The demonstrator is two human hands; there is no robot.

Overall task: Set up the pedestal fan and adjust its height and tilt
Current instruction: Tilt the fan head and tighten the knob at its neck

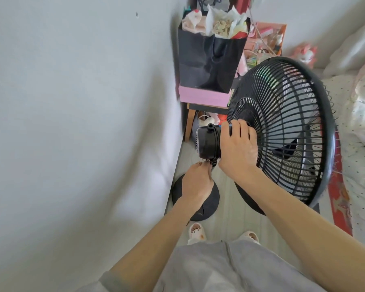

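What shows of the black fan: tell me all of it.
The fan is black, plastic by its look, standing between a white wall and a bed. Its round cage of thin ribs faces the bed; blades show inside. A drum-shaped motor housing with a small knob on top sticks out behind. A round base sits on the floor below. The right hand grips the housing by the cage; the left hand pinches a small dark part under it. The pole is hidden.

The fan (268, 127) stands between the wall (72, 123) on the left and the bed (362, 114) on the right; behind it a bag (209, 60) sits on a box (202, 98) (itself on a small table (189, 123)).
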